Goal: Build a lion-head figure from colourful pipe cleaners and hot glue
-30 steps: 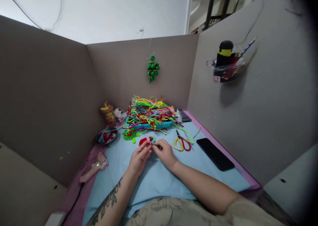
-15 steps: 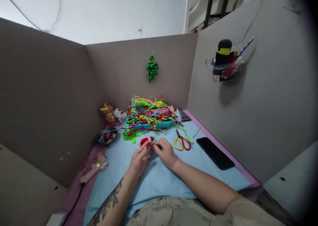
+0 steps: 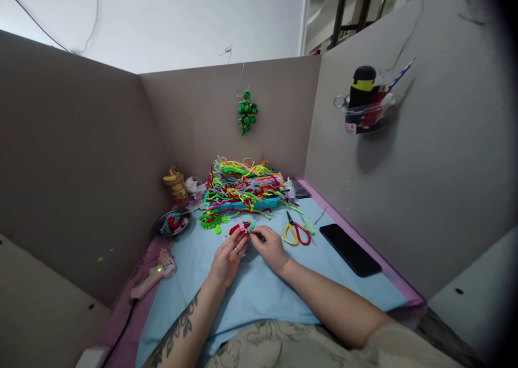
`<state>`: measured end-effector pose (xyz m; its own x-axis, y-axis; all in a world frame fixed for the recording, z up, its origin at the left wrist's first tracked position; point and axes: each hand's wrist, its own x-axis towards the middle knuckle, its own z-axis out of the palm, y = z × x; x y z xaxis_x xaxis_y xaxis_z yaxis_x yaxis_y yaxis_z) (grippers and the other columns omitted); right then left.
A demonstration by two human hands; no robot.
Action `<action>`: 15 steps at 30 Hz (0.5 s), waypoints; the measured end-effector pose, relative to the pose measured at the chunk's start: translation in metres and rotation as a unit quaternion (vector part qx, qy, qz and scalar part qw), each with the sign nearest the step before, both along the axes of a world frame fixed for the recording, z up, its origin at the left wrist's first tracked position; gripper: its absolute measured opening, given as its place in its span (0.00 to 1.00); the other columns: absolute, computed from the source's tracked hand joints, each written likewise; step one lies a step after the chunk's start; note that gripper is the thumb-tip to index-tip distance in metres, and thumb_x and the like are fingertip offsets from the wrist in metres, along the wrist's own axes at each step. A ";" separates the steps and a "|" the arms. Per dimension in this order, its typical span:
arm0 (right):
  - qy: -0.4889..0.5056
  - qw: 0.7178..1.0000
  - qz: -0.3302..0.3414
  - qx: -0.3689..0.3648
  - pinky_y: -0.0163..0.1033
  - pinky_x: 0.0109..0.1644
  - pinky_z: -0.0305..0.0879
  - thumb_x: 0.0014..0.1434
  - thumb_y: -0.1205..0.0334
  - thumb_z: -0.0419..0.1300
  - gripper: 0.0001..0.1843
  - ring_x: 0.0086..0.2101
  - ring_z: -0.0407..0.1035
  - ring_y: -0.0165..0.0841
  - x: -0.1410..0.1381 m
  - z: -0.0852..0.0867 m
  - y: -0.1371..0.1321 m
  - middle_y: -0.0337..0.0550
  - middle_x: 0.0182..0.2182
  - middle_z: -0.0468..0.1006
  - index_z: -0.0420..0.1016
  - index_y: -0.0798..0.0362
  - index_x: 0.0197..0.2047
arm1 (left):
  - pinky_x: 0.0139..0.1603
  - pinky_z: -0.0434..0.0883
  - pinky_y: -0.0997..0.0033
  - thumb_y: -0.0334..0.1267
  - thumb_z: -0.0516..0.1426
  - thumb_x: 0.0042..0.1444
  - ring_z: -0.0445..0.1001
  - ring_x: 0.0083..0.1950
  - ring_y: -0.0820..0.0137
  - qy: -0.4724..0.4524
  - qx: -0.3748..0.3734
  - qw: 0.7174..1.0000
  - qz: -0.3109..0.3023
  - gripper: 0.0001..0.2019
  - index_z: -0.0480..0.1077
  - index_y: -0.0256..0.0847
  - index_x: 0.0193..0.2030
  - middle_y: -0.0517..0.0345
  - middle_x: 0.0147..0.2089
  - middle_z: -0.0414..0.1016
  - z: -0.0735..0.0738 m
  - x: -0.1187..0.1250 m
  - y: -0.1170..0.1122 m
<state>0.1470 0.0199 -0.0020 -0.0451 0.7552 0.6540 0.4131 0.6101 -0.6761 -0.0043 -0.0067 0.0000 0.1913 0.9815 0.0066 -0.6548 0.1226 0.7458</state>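
Observation:
Between my two hands is a small fuzzy pipe-cleaner piece (image 3: 243,227) in red, pink and teal, held just above the blue cloth. My left hand (image 3: 229,252) grips its left and lower part with the fingers closed, a ring showing on one finger. At its right end my right hand (image 3: 267,243) is pinched shut on the piece; its fingertips partly hide what they touch. Right of that hand lie scissors (image 3: 297,232) with one yellow and one red handle. A green pipe-cleaner figure (image 3: 209,220) rests behind and left of the held piece.
A blue tray (image 3: 267,202) overflows with colourful pipe cleaners at the back. On the left stand a dark bowl (image 3: 186,227), a pink glue gun (image 3: 152,279) with a cord, and a yellow-brown cup (image 3: 176,186). A black phone (image 3: 350,250) lies right. Grey partitions (image 3: 279,103) surround the table.
The piece has turned slightly in my fingers, showing less red and more teal. My left hand has rotated a little, bringing its ring into view. My right hand has barely moved.

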 end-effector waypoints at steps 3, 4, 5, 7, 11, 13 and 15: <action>0.009 1.000 -0.001 -0.007 0.37 0.39 0.63 0.56 0.64 0.54 0.07 0.32 0.68 0.33 0.001 0.001 0.000 0.42 0.30 0.75 0.73 0.52 0.35 | 0.60 0.60 0.61 0.41 0.57 0.54 0.63 0.61 0.61 0.003 -0.006 1.000 -0.006 0.18 0.70 0.41 0.52 0.48 0.57 0.69 0.002 0.000 0.000; 0.008 1.000 0.001 -0.008 0.37 0.38 0.63 0.56 0.64 0.53 0.07 0.31 0.68 0.33 0.001 0.002 0.000 0.42 0.30 0.75 0.73 0.52 0.34 | 0.60 0.60 0.61 0.40 0.57 0.54 0.63 0.61 0.61 0.002 -0.005 1.000 -0.007 0.18 0.70 0.40 0.52 0.48 0.58 0.68 0.002 0.000 -0.001; 0.007 1.000 0.004 -0.010 0.37 0.38 0.63 0.56 0.64 0.53 0.07 0.31 0.67 0.33 0.002 0.002 0.000 0.42 0.29 0.75 0.73 0.52 0.34 | 0.60 0.59 0.61 0.40 0.57 0.54 0.62 0.62 0.60 -0.001 -0.004 1.000 -0.007 0.18 0.70 0.40 0.52 0.48 0.58 0.68 0.002 0.000 -0.001; 0.008 1.000 0.007 -0.015 0.36 0.37 0.63 0.57 0.64 0.52 0.08 0.30 0.67 0.32 0.002 0.002 0.000 0.41 0.28 0.74 0.72 0.52 0.33 | 0.61 0.59 0.60 0.40 0.57 0.54 0.61 0.62 0.59 -0.008 0.001 1.000 -0.005 0.18 0.70 0.40 0.52 0.49 0.60 0.66 0.002 0.000 -0.001; 0.016 0.999 0.014 -0.030 0.35 0.36 0.62 0.57 0.64 0.52 0.07 0.29 0.67 0.31 0.001 0.000 0.000 0.40 0.27 0.74 0.72 0.53 0.33 | 0.62 0.57 0.57 0.41 0.57 0.54 0.62 0.62 0.58 -0.013 0.016 1.000 -0.008 0.19 0.70 0.40 0.52 0.50 0.62 0.62 0.001 0.001 -0.001; 0.017 0.999 0.019 -0.032 0.34 0.35 0.63 0.57 0.64 0.53 0.07 0.29 0.67 0.30 0.001 -0.001 0.000 0.40 0.27 0.74 0.72 0.53 0.33 | 0.62 0.57 0.56 0.40 0.58 0.53 0.64 0.60 0.57 -0.012 0.024 1.000 -0.010 0.19 0.70 0.41 0.52 0.50 0.62 0.62 0.001 0.001 -0.001; 0.017 0.999 0.021 -0.030 0.34 0.35 0.63 0.57 0.64 0.53 0.07 0.29 0.67 0.31 0.001 -0.002 0.001 0.40 0.27 0.74 0.72 0.53 0.33 | 0.62 0.57 0.56 0.40 0.59 0.52 0.64 0.60 0.56 -0.007 0.029 1.000 -0.006 0.19 0.71 0.41 0.51 0.50 0.62 0.62 0.001 0.002 -0.002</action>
